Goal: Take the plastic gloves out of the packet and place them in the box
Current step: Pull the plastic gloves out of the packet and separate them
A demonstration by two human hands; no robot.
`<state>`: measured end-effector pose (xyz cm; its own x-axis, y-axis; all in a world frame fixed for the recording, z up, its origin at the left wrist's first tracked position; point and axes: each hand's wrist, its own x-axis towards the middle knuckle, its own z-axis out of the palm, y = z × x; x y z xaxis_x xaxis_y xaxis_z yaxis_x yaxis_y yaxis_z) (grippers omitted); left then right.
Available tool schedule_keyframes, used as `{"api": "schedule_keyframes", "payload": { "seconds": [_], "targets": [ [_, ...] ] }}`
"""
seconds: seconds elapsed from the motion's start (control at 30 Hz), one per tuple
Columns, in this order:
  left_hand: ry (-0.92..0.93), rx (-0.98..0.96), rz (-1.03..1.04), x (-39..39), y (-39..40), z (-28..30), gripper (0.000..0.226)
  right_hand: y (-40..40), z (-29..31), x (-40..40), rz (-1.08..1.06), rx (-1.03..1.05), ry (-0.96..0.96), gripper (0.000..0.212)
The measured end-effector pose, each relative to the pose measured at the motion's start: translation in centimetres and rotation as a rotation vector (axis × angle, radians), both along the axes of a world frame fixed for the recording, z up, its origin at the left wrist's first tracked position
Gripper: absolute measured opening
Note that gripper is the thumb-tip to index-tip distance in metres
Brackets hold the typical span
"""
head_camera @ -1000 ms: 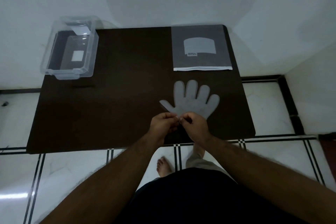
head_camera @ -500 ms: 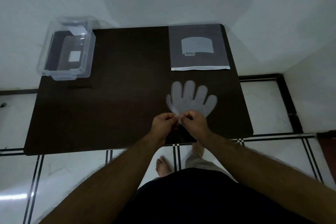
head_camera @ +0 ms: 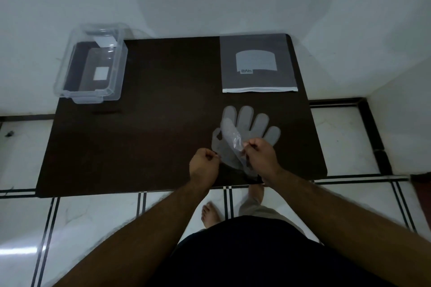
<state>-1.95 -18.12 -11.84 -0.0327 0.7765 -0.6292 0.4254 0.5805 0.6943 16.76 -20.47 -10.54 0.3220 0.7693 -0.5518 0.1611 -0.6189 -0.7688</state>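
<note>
Head view: hands now apart; right hand (head_camera: 260,155) fingers pinch peeled glove (head_camera: 231,137), left hand (head_camera: 204,164) pinches stack (head_camera: 254,123).

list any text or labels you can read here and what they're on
"SVP", or close to it: a short dark mark, upside down and blurred, on the pale label of the glove packet. Finer print there is unreadable.
White sticker in the clear box: no text legible.
Gloves: no print visible.
</note>
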Motion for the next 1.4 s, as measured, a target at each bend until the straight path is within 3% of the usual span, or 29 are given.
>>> {"api": "schedule_keyframes", "payload": {
  "seconds": [0.1,0.2,0.3,0.47,0.77,0.97,1.13,1.4],
  "targets": [
    [0.226,0.424,-0.136,-0.3,-0.6,0.9,0.017,-0.2,0.1,0.2,0.041,0.036,-0.048,0.010],
    [0.362,0.727,-0.589,0.1,-0.3,1.9,0.026,-0.2,0.3,0.2,0.032,0.043,-0.060,0.008],
    [0.423,0.679,-0.984,1.1,0.6,2.1,0.048,-0.1,0.6,0.4,0.005,0.064,-0.076,0.009],
    [0.511,0.614,-1.253,1.9,1.7,0.6,0.053,0.5,1.4,1.5,-0.039,0.078,-0.085,0.009],
    [0.549,0.594,-1.334,2.1,2.2,0.9,0.047,3.9,5.7,5.5,-0.011,0.203,-0.253,0.008],
    [0.503,0.521,-1.276,2.9,2.8,2.2,0.031,7.3,9.4,7.3,0.067,0.281,-0.318,0.008],
    [0.498,0.369,-1.278,3.8,4.3,3.2,0.020,9.9,13.6,8.8,0.126,0.356,-0.438,0.007],
    [0.529,0.135,-1.310,5.1,5.6,5.2,0.032,12.5,18.2,10.4,0.219,0.514,-0.648,0.008]
  ]
}}
